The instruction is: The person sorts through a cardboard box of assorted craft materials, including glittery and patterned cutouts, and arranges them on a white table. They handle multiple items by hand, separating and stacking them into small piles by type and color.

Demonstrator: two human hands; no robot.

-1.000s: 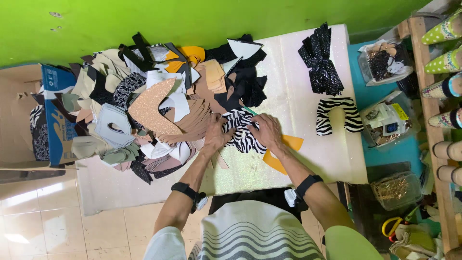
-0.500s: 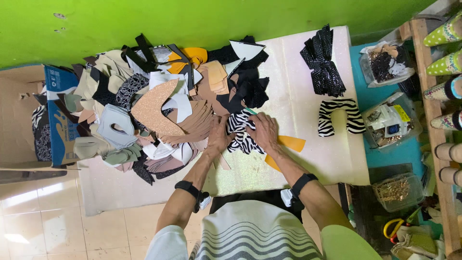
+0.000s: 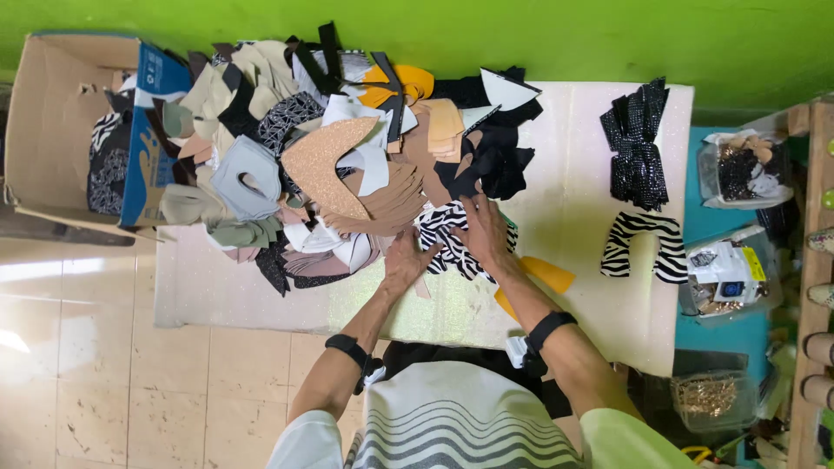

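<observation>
Both my hands rest on a zebra-striped cut piece at the near edge of a big heap of cut shoe-upper pieces on a white table. My left hand presses the piece's left side, next to tan pieces. My right hand lies flat over its right side, fingers spread toward black pieces. An orange-yellow piece pokes out under my right forearm.
A cardboard box with more pieces sits at the left. A stack of black sparkly pieces and a zebra-striped stack lie on the table's right. Plastic containers stand on the blue surface beyond. A green wall runs along the far side.
Both hands have stayed on the zebra-striped piece, shifting it slightly; the right hand has slid a little farther up over it. The head view has tilted a bit.
</observation>
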